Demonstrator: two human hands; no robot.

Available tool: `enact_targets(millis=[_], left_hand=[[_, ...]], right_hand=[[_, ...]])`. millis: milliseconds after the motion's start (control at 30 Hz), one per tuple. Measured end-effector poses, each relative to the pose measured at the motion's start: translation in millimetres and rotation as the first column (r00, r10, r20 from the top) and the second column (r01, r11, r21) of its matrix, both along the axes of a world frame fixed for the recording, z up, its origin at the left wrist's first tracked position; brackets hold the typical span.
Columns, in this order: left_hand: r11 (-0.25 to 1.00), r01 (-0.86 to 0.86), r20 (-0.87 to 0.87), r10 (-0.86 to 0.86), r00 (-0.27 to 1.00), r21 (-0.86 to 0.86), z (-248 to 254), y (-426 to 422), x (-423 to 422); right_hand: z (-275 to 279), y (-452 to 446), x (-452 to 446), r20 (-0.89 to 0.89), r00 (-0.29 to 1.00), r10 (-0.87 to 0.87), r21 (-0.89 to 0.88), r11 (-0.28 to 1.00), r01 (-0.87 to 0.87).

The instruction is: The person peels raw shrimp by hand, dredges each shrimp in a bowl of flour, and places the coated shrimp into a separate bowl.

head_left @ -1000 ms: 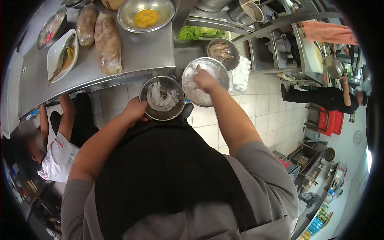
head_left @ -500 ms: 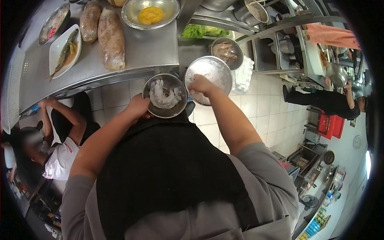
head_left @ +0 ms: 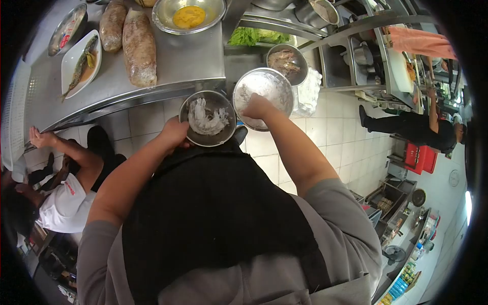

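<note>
My left hand (head_left: 175, 133) grips the left rim of a metal bowl (head_left: 199, 138) with whitish, floured pieces (head_left: 208, 122) lying in a curve inside. Just to the right, my right hand (head_left: 257, 108) is down in a second metal bowl of white powder (head_left: 269, 86), its fingers closed together; what they hold, if anything, is hidden. Behind that bowl stands a third metal bowl (head_left: 287, 63) with pinkish-brown pieces.
On the steel table (head_left: 195, 66) are two wrapped rolls (head_left: 139, 50), a bowl with yellow egg (head_left: 188, 18) and a white dish with a fish (head_left: 81, 63). One person (head_left: 68, 203) is at the left, another (head_left: 412, 124) at the far right.
My right hand has moved from the back of the powder bowl to its near left part. My left hand still holds its bowl. The person at the left has shifted an arm and leaned away.
</note>
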State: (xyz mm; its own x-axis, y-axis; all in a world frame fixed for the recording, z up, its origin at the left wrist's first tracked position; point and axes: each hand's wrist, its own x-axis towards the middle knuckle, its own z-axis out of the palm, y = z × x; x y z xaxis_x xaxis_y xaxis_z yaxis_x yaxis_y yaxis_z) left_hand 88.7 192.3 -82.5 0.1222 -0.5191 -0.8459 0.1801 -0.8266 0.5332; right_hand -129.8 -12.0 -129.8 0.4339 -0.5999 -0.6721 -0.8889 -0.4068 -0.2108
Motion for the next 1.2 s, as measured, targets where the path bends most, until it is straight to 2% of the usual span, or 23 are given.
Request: enact_targets(millis=[100,133,200,233,300,333,367,467,567,667,767,967,1067,1167,1200], left_hand=[[0.999,0.014,0.046,-0.016,0.999,0.040,10.4,-2.5,-0.5],[0.999,0.014,0.032,-0.015,0.999,0.033,6.9,-1.3,0.6],[1.000,0.013,0.002,-0.013,1.000,0.015,-1.9,1.1,1.2],[1.000,0.006,0.013,-0.006,1.000,0.008,-1.1,0.9,0.9],[1.000,-0.009,0.032,0.009,0.999,-0.004,1.6,0.9,-1.4],[1.000,-0.005,0.025,0.006,1.000,-0.007,0.9,1.5,-1.8],[1.000,-0.002,0.018,0.002,1.000,-0.011,-0.1,1.3,-0.9],[1.000,-0.001,0.030,0.001,1.000,-0.006,-3.0,0.0,-0.5],[1.000,-0.003,0.055,0.003,0.998,-0.001,-1.1,-1.8,-1.3],[1.000,-0.008,0.053,0.008,0.999,0.004,6.3,-1.0,-1.4],[1.000,-0.007,0.026,0.007,1.000,0.001,-3.3,-0.4,0.1],[1.000,-0.013,0.032,0.014,0.999,-0.005,-5.2,1.3,1.2],[1.000,-0.004,0.021,0.004,1.000,-0.011,-10.0,2.7,1.2],[1.000,0.006,0.009,-0.006,1.000,0.003,-10.0,2.0,1.4],[1.000,0.008,0.006,-0.008,1.000,0.013,-9.0,1.6,1.6]], right_hand=[[11.0,-3.3,5.8,-0.018,0.997,0.079,0.136,0.988,-0.076],[10.0,-6.0,2.7,0.068,0.996,-0.061,0.230,0.972,0.044],[9.7,-20.7,-13.7,0.188,0.917,-0.352,0.433,0.868,0.244],[-32.7,-31.4,-35.4,0.276,0.875,-0.397,0.383,0.881,0.279],[-22.3,-35.2,-37.3,0.154,0.987,-0.050,0.013,0.999,0.048],[-6.5,-35.2,-33.0,0.041,0.993,0.110,-0.156,0.982,-0.102],[8.3,-27.6,-29.7,0.032,0.998,0.058,-0.229,0.972,-0.049],[17.1,-16.6,-22.9,-0.155,0.912,0.381,-0.077,0.915,-0.395],[-5.6,-7.7,-30.3,-0.095,0.919,0.384,-0.110,0.913,-0.393],[-7.4,-12.7,-30.4,0.037,0.912,0.408,-0.037,0.913,-0.407],[-9.7,-16.3,-34.2,0.090,0.931,0.355,0.016,0.934,-0.358],[47.7,-17.1,-35.6,0.175,0.956,0.237,-0.142,0.966,-0.214],[82.8,-12.3,-22.9,0.037,0.947,0.318,-0.309,0.905,-0.292],[58.3,1.6,-2.7,-0.079,0.933,0.351,-0.404,0.845,-0.351],[45.0,5.8,2.6,-0.081,0.945,0.318,-0.343,0.881,-0.326]])
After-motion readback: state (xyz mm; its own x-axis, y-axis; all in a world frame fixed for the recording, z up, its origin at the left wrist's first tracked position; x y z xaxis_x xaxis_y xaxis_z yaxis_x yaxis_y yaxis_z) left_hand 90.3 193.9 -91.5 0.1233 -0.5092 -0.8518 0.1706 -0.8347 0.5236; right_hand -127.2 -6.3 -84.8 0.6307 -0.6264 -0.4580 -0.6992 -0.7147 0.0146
